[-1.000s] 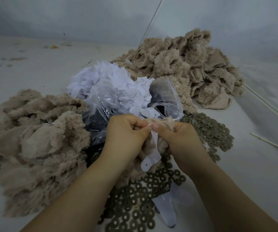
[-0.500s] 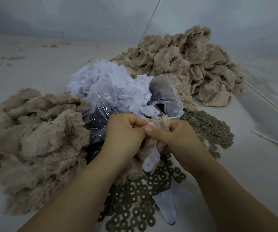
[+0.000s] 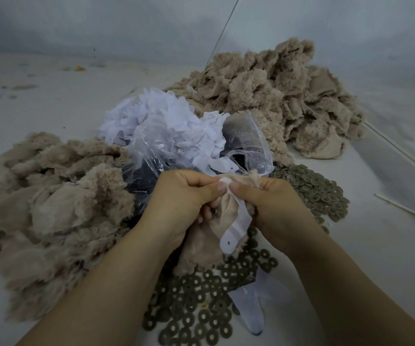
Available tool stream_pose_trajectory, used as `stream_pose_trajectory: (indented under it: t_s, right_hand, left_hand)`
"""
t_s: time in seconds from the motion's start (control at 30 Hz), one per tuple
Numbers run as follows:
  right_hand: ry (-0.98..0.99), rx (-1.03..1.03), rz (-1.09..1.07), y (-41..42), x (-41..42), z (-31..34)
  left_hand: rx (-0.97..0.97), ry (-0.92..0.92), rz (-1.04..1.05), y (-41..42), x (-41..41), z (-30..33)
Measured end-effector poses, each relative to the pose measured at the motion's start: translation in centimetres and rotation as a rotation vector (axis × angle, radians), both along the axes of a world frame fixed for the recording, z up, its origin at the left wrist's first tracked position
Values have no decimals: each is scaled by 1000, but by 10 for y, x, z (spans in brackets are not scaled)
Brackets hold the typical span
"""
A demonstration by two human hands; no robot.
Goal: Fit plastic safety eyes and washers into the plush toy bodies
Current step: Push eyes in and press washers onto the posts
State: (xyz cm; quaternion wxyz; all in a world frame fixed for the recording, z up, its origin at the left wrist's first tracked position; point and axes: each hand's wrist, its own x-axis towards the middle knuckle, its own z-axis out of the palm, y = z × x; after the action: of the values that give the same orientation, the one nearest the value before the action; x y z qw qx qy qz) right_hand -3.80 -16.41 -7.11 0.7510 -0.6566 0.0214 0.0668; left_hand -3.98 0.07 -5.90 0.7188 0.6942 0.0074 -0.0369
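I hold one beige plush toy body [image 3: 201,240] turned inside out, low in the middle of the view. My left hand [image 3: 179,203] grips its left side with curled fingers. My right hand [image 3: 273,208] grips its right side. Both thumbs press together on the top end of a white strip with punched holes [image 3: 236,228] that hangs down over the plush. A small dark fitting [image 3: 217,211] shows on the plush under my left fingers. Several dark washers [image 3: 201,303] lie scattered below my hands, and more washers [image 3: 318,193] are heaped to the right.
A pile of beige plush bodies [image 3: 46,201] lies at the left and another plush pile [image 3: 283,96] at the back right. A clear plastic bag [image 3: 166,148] behind my hands holds white strips and dark parts. A loose white strip [image 3: 254,305] lies on the washers. Thin sticks [image 3: 406,208] lie at right.
My hands have drawn closer together and the thumbs now meet on the strip's top. The plush has sunk a little lower between my hands.
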Motion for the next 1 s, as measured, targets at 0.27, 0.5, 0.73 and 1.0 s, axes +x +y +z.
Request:
stream_pose_trajectory:
  t_s: [0.27,0.5,0.73,1.0]
  right_hand:
    - [-15,-50,-79,7,-2,1]
    - [-74,-81,-76,8,-4,3]
    - [-105,-81,-72,15,-7,8]
    - [-7,-39,-114,16,-7,3]
  left_hand:
    - [60,-26,87,-8,-2,-2]
    - [158,-123,143,-12,-2,-5]
    - [225,-183,187,-12,-1,-7]
    - [510,-476,253,-16,-7,-7]
